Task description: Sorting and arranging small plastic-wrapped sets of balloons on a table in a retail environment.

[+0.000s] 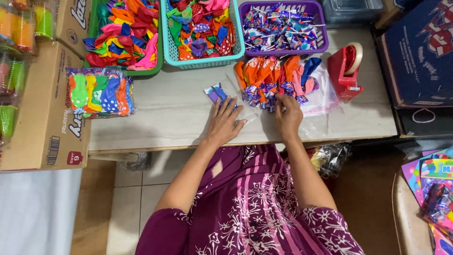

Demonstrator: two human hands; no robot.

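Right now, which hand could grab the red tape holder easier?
Probably the right hand: it rests by the balloon pile, nearer the tape holder. The left hand lies flat on a clear bag.

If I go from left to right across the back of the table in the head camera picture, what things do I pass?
Green basket of balloons → teal basket of balloons → purple basket of wrapped sweets → red tape dispenser.

Glossy plastic wrappers lie on a smooth matt tabletop.
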